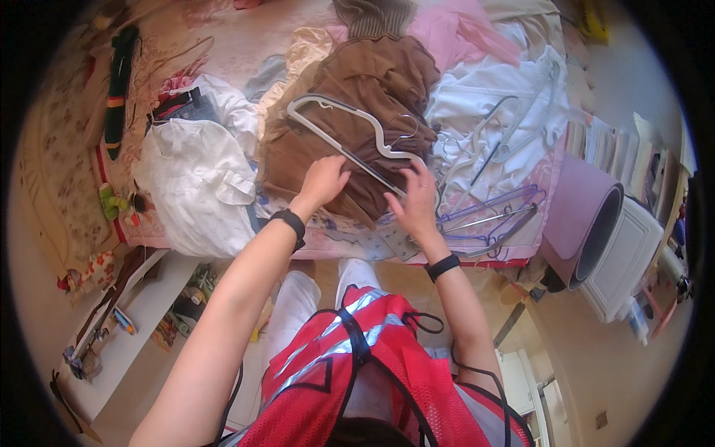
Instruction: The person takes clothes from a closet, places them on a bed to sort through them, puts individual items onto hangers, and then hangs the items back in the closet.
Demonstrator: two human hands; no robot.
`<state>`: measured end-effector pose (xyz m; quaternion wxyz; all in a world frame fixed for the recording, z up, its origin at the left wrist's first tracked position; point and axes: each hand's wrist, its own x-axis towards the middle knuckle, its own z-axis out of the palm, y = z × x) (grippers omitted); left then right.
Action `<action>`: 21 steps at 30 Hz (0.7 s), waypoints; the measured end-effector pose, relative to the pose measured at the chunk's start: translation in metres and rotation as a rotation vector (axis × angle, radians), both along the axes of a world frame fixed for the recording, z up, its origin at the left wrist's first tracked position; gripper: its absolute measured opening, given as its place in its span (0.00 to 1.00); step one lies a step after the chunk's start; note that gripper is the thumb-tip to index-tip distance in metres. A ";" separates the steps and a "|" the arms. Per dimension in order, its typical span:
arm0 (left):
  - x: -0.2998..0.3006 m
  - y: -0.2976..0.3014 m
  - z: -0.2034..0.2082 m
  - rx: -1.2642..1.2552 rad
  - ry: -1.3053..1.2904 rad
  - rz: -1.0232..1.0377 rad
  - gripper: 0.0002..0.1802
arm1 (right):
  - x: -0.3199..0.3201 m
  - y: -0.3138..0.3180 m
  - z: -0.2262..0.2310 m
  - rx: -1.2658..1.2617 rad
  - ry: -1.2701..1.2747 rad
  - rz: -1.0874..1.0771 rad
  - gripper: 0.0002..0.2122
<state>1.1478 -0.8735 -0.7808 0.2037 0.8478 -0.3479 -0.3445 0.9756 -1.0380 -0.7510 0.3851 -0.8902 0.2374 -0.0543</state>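
Note:
A brown garment (372,78) with a ribbed band lies spread on the bed before me. On top of it rests a white and grey clothes hanger (370,119), its metal hook pointing right. My right hand (414,201) grips the hanger's right end, with the thumb set apart below the bar. Curled over the brown cloth just below the hanger's long bar, my left hand (324,181) has its fingertips close to the bar. Whatever those fingers pinch is hidden. Patterned cloth (357,243) shows beneath the garment's near edge.
White clothing (195,175) is heaped at left. More white clothing (465,93) lies right, with several grey hangers (477,145) on it and purple hangers (491,220) nearer me. A rolled purple mat (585,212) stands beside the bed at right. Pink fabric (462,30) lies behind.

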 end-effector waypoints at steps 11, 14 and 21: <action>-0.026 0.087 0.085 -0.306 0.410 0.027 0.13 | -0.024 -0.018 -0.009 0.324 0.363 -0.152 0.22; -0.038 0.098 0.119 -0.390 0.792 0.442 0.29 | -0.038 -0.019 0.006 0.324 0.230 -0.131 0.08; -0.030 0.118 0.194 -0.536 1.437 0.892 0.42 | -0.051 -0.029 0.067 0.537 -0.087 -0.505 0.12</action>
